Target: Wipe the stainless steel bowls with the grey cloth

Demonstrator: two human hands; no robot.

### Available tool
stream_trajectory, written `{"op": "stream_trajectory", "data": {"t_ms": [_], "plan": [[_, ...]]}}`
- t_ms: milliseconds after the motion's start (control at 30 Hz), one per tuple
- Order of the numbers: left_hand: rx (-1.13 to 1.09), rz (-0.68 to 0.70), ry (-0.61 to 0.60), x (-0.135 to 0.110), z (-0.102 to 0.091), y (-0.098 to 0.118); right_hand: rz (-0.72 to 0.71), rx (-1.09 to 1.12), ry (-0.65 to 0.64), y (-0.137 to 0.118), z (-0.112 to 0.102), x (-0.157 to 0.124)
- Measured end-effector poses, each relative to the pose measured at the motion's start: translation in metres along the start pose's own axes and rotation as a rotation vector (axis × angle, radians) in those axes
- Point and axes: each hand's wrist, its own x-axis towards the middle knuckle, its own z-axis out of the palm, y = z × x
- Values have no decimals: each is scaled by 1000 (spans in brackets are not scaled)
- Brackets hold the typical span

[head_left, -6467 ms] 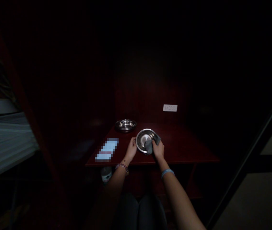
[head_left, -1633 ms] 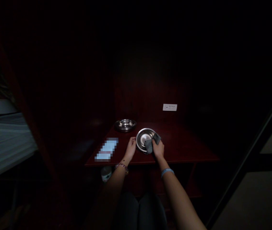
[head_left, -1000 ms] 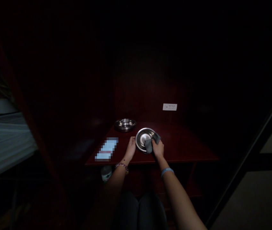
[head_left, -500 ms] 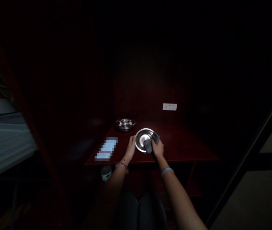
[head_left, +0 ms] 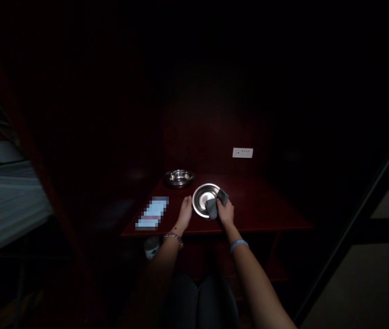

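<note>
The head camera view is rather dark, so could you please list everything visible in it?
Round stainless steel dish: 1, silver, on the table, under the cloth.
Second round stainless steel dish: 1, silver, farther back on the table.
Grey cloth: 1, grey, on the first dish's rim.
Blurred rectangular item: 1, pale blue, on the table's left.
Wooden table: 1, dark red, mid-view.
Wall socket plate: 1, white, on the wall behind.
Plastic bottle: 1, pale, below the table's near edge.
Left hand: 1, beside the dish's rim.
Right hand: 1, on the cloth.
</note>
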Motion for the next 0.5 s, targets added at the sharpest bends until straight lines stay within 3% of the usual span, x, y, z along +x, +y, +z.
{"op": "stream_trajectory", "data": {"t_ms": [500], "plan": [[7, 17, 47, 1, -1, 0, -56, 100, 9, 5, 3, 4]]}}
